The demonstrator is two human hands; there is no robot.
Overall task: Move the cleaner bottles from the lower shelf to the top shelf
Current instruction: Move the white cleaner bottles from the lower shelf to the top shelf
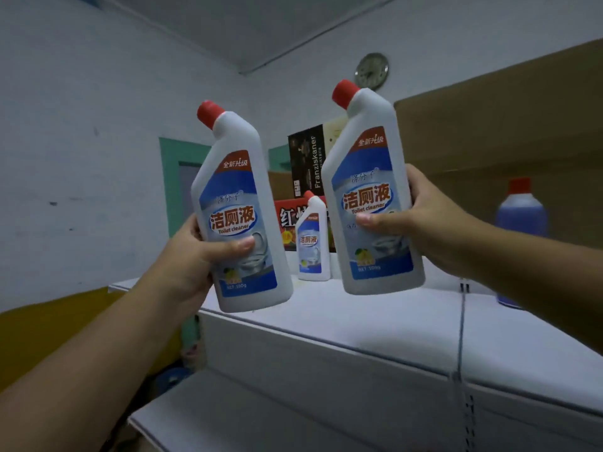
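White plastic toilet cleaner bottles, 2 of them, are held up over the top shelf (375,324), presumably to be set down beside the third bottle (312,239) already standing there. The left hand (189,259) clamps fingers and thumb round the left bottle (239,210); the right hand (421,216) grips the right bottle (372,190) the same way. Both tilt slightly, red caps uppermost. Labels read "Toilet cleaner"; a dark box (306,158) behind reads "Franziskaner". A blue bottle (521,220) stands at the right.
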